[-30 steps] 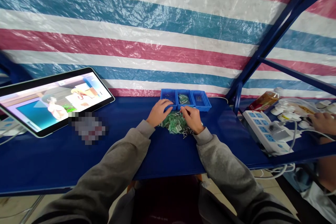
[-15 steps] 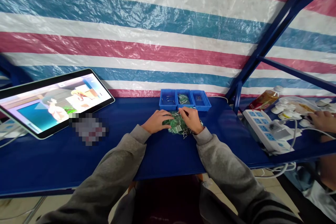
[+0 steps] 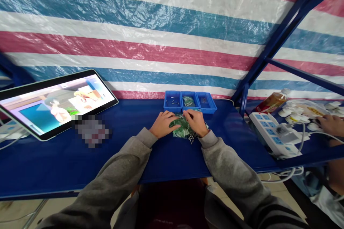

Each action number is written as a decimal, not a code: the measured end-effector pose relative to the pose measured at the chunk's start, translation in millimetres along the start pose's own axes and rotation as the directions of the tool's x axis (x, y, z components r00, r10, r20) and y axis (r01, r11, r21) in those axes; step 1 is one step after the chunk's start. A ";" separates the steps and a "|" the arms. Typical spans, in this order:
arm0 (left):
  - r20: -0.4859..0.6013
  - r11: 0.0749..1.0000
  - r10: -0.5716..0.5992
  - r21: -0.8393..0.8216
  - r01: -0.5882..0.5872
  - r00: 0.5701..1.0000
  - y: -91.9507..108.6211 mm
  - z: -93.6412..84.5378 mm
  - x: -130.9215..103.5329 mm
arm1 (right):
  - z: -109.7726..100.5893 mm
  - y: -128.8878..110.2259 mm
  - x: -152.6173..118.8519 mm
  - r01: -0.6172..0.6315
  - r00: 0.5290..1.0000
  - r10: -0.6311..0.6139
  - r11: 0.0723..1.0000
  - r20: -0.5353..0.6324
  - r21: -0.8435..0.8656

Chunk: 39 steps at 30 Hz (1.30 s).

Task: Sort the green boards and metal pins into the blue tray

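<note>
On the blue table lies a heap of small green pieces (image 3: pixel 182 131), perhaps little circuit boards, between my two hands. Thin silvery metal pieces (image 3: pixel 191 138) stick out at its near right side. My left hand (image 3: pixel 163 124) is at the heap's left edge, thumb and fingers apart, with nothing seen in its grip. Over the right side of the heap, my right hand (image 3: pixel 198 123) has curled fingers and a thumb pressed close to them. Whatever its fingertips pinch is hidden or too small to name.
Behind the heap stand three joined blue bins: the left bin (image 3: pixel 172 109) holds thin metal pieces, the middle one green pieces, the right one small items. A lit screen (image 3: pixel 59 105) leans at left. Rightward are a power strip (image 3: pixel 272 134), a bottle (image 3: pixel 272 101) and another person's hand (image 3: pixel 331 124).
My left hand has shifted slightly to the right, its thumb now reaching further over the green heap. The right hand stays almost where it was.
</note>
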<state>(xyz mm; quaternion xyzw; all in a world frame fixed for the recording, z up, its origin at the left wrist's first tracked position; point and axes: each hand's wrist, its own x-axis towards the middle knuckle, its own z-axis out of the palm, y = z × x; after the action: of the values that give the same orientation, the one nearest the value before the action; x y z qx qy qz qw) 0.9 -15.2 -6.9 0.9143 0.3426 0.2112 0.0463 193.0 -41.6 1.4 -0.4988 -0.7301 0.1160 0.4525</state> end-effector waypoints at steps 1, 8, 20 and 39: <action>-0.007 1.000 -0.010 -0.003 0.010 1.000 1.6 -0.1 0.0 | 0.1 0.1 0.0 -0.002 1.000 0.002 1.000 -0.001 0.000; -0.019 0.998 -0.046 -0.052 0.045 0.999 8.6 1.8 -0.3 | -0.6 1.3 0.2 -0.001 1.000 0.001 1.000 -0.010 -0.008; 0.043 0.999 -0.034 -0.028 0.036 0.998 9.9 9.8 -1.4 | -2.2 3.2 1.4 -0.008 0.999 0.007 1.000 -0.031 -0.028; -0.157 0.945 -0.174 -0.304 0.120 0.972 8.8 5.5 5.5 | -3.8 0.9 1.8 -0.007 0.998 0.006 1.000 -0.064 -0.012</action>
<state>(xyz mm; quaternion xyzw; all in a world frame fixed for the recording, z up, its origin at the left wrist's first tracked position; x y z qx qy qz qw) 12.2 -18.1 -7.9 0.8460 0.3776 0.3381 0.1652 196.3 -40.8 4.0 -0.5073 -0.7142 0.0972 0.4723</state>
